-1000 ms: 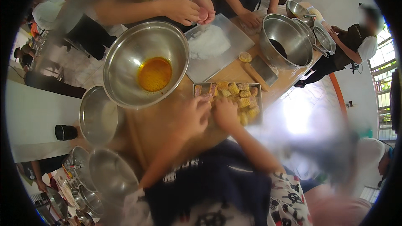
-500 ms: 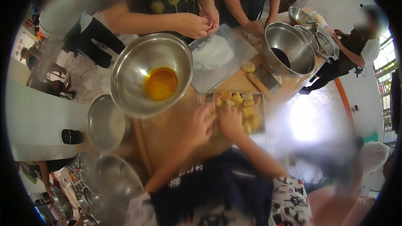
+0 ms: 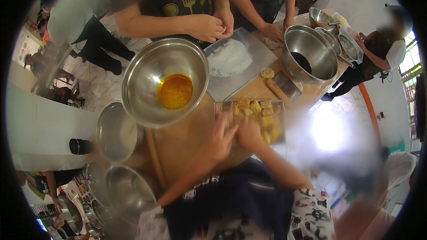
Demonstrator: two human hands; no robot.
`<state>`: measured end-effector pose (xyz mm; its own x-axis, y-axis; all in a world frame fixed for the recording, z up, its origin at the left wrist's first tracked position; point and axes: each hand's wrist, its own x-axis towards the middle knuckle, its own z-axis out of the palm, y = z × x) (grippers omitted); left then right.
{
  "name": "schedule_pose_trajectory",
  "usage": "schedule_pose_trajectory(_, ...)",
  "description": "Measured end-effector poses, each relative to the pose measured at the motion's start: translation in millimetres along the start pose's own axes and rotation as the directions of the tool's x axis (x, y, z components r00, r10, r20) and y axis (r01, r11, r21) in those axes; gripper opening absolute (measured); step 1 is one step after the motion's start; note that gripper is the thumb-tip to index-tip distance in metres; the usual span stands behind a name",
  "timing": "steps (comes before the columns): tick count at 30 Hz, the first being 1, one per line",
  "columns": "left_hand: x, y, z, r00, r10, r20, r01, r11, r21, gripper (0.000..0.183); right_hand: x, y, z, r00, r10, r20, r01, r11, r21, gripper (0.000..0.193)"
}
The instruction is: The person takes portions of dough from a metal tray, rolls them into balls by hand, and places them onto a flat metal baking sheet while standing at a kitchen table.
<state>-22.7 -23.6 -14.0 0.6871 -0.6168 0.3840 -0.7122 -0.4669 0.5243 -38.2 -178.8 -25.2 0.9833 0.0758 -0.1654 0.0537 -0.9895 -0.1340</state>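
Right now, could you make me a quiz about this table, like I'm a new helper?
1. What colour is the mixture in the steel bowl left of the white powder?
2. True or false: the powder is inside that bowl.
3. The person's left hand and right hand are at: A) the bowl, B) the tray of yellowish pieces, C) the powder?

Key: 1. Orange. 2. False; it's on a flat sheet. 3. B.

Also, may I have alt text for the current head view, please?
A person's left hand and right hand are at a tray of yellow and pinkish pieces on a brown table. Beyond it lies a board with white powder; to the left, a metal bowl holds orange liquid.
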Motion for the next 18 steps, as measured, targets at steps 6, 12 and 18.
schedule_pose_trajectory(6,-2,-1,8,0.998,-0.049,-0.035,0.049,0.999,-0.015,0.049,15,15,12,0.987,-0.063,-0.146,0.098,0.963,0.25,0.014)
schedule_pose_trajectory(12,-1,1,4,0.999,-0.047,0.005,0.047,0.999,-0.022,0.049,20,22,-6,0.995,-0.023,-0.096,0.059,0.918,0.392,0.017)
schedule_pose_trajectory(18,-2,2,4,0.996,-0.088,-0.004,0.088,0.995,-0.045,0.047,15,59,-71,0.986,0.091,-0.137,0.0,0.834,0.552,0.023)
